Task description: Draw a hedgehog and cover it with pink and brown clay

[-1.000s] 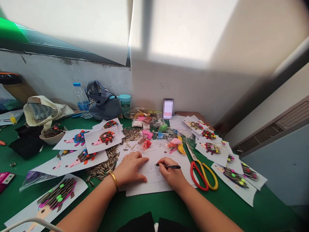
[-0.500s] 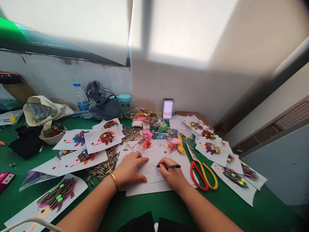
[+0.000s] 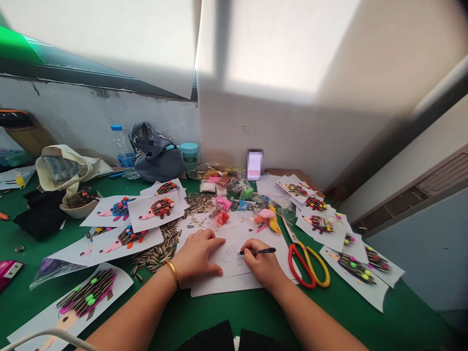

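A white sheet of paper (image 3: 219,287) lies in front of me with a thin line drawing of a hedgehog (image 3: 232,252) on it. My right hand (image 3: 265,263) pinches a black pen (image 3: 266,251), its tip on the drawing's body. Fingers stretched out, my left hand (image 3: 200,256) rests flat on the sheet's left side, with nothing in it. Just right of the paper lie scissors (image 3: 303,258) with one red and one yellow handle. Sunflower seeds (image 3: 161,251) are heaped left of my left hand.
Finished hedgehog cards made with seeds lie on the left (image 3: 157,209) and right (image 3: 321,224). Coloured clay in wrappers (image 3: 223,202) sits behind the paper. A phone (image 3: 255,165) leans on the wall; a blue bag (image 3: 155,156), a bottle (image 3: 122,148) and a cup (image 3: 189,158) stand at the back.
My right hand and the pen have shifted slightly to the right, and more lines show inside the hedgehog's body. My left hand stays where it was.
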Demonstrator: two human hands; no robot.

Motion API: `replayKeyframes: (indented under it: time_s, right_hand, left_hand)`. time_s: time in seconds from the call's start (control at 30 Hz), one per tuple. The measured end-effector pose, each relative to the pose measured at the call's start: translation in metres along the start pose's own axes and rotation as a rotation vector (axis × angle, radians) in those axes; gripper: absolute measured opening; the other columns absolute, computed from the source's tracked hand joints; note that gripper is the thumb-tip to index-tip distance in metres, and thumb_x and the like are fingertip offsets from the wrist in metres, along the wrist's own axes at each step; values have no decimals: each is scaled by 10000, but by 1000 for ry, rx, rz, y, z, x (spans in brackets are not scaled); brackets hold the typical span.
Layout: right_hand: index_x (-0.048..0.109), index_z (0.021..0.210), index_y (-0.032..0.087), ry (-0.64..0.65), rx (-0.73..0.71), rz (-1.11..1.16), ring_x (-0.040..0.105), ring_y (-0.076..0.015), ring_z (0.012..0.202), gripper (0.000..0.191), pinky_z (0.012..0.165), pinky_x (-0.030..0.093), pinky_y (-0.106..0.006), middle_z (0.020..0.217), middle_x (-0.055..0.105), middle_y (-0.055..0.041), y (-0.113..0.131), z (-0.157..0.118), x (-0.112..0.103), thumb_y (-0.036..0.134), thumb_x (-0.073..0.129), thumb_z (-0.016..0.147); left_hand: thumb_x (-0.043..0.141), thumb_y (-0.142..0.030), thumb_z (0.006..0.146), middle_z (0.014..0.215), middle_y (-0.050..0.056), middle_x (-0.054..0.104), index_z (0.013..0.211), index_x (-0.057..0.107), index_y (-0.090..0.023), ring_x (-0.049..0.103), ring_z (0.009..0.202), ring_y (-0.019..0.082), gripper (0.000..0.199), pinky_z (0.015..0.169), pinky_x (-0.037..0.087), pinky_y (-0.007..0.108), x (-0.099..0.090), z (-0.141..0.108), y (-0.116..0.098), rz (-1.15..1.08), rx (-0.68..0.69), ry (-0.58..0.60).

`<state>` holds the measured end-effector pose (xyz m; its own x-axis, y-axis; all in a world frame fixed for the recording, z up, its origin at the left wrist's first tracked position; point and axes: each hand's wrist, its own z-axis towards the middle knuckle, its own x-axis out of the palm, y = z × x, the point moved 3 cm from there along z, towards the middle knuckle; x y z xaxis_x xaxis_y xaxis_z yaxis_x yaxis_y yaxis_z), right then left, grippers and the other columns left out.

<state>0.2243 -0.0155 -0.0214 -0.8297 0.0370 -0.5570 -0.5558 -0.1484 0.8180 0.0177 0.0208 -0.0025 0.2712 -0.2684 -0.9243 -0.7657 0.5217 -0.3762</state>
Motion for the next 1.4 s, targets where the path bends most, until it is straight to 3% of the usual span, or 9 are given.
replayKeyframes:
  time_s: [0.83,1.07,1.4]
  right_hand:
    - [631,708,203,30,-29,-14,596,-172,719,174,645,431,-262,724,649,-12,4,-3,-2,138,479,763]
    - [627,755,203,26,25,116,592,-181,721,175,638,442,-272,742,647,-17,-1,-1,-6,214,460,809]
    - [603,774,213,32,9,108,610,-198,777,192,690,451,-291,765,648,-15,-7,4,-10,296,459,869]
  left_hand:
    - [830,-590,567,1150,62,562,1313,561,-346,517,1088,311,829,925,401,418,3,0,3,-1,9,-2]
    - [826,-587,572,1152,56,556,1314,560,-346,516,1096,311,825,938,403,420,3,-1,3,-3,5,-5]
    - [808,-600,595,1162,65,561,1313,561,-341,520,1096,313,802,929,404,414,1,-1,3,-6,8,-2]
